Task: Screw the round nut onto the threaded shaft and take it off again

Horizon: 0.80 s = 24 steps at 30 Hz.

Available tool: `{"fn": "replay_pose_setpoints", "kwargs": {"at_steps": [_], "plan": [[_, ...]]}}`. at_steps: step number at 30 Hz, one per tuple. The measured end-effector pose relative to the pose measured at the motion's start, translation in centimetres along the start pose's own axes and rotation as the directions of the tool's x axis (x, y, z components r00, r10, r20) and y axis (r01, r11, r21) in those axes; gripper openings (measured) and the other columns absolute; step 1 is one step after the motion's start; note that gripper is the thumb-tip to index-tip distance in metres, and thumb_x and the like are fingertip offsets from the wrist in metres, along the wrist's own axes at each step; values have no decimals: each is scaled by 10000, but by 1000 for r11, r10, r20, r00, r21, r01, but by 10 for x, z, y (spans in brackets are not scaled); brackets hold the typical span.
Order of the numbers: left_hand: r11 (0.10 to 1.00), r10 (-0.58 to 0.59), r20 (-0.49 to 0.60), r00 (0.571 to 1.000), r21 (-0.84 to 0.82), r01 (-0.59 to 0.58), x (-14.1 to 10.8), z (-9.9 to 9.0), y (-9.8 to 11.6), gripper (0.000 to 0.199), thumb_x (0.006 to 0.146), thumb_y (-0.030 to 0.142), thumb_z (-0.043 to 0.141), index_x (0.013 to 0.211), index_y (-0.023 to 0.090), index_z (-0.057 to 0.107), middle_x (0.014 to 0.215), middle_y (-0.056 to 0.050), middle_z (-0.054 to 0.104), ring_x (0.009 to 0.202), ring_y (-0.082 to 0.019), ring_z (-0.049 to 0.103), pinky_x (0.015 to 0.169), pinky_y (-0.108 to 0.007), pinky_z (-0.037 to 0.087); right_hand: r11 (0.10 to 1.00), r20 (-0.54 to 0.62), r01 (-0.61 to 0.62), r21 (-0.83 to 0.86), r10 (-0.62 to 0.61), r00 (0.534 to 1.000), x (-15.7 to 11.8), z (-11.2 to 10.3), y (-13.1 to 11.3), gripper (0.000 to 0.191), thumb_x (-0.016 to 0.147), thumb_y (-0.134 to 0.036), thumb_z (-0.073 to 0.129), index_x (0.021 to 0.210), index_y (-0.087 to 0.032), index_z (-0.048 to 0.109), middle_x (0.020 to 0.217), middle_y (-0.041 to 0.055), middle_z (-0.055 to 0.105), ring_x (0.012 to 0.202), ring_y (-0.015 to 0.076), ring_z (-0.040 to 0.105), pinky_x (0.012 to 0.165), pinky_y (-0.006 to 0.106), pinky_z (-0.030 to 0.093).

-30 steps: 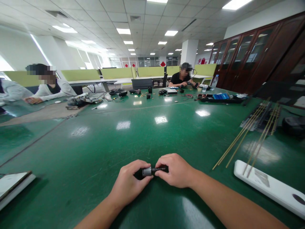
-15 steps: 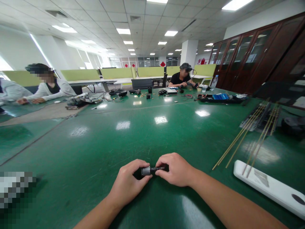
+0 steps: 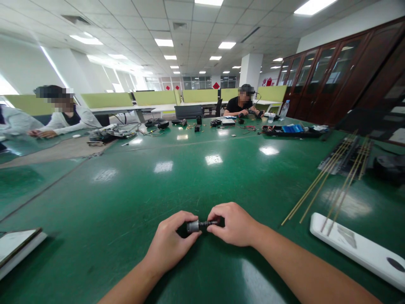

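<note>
Between finger and thumb, my left hand (image 3: 169, 237) grips a short grey metal cylinder (image 3: 193, 226) that looks like a small motor. A dark ribbed shaft (image 3: 203, 224) extends from its right end. My right hand (image 3: 232, 223) pinches the far end of this shaft, and its fingers hide the tip. The two parts lie in one line, held level just over the green table (image 3: 190, 190). Whether shaft and cylinder are one piece, I cannot tell.
At right, a long white casing (image 3: 357, 249) lies near thin brass-coloured rods (image 3: 311, 190). A white flat object (image 3: 20, 249) is at the left edge. Behind, a black tray (image 3: 292, 131) and loose electronics (image 3: 109, 134) stand near two co-workers (image 3: 242, 103).
My right fingers have shifted very slightly right along the shaft, and a little more of it shows. At left, the co-worker's hands have moved slightly right.
</note>
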<state>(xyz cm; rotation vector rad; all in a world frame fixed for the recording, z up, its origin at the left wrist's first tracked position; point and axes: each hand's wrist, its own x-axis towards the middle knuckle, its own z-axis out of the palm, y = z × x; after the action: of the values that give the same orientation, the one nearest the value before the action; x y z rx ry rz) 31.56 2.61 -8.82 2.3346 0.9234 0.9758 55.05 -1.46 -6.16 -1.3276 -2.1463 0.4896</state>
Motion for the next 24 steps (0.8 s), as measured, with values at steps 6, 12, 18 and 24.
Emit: {"fn": "replay_pose_setpoints", "kwargs": {"at_steps": [6,12,18,24], "plan": [[1000,-9,3,1000,8,9,-1,1,-1,247,821,223,724,1050,268,643,1008,0,685,930,-183,653,844,-310,516,1000,-1,9,-7,-9,1000,1,0,0,167,791,-334,730,893,-205,703,787,-4,684,709,136,602,669,245,408],[1000,-14,11,1000,13,14,-1,0,0,257,816,212,729,1050,272,641,1013,5,683,937,-180,651,853,-310,512,1000,-4,3,-11,-3,1000,0,1,3,131,813,-317,703,878,-204,700,772,-5,681,696,131,597,661,239,403],[1000,-9,5,1000,16,9,0,-1,0,257,814,213,729,1048,270,640,1010,4,683,934,-181,651,848,-311,515,1000,-6,-10,-9,10,1000,1,-1,2,126,805,-305,711,874,-200,707,762,1,682,687,136,598,655,243,405],[1000,-12,1,1000,16,12,0,-1,0,240,821,220,720,1044,261,644,1019,-11,685,942,-194,653,857,-321,517,1000,-7,-18,-9,18,1000,0,-1,2,114,805,-295,710,872,-202,706,761,-4,683,685,132,600,657,241,409]]}}
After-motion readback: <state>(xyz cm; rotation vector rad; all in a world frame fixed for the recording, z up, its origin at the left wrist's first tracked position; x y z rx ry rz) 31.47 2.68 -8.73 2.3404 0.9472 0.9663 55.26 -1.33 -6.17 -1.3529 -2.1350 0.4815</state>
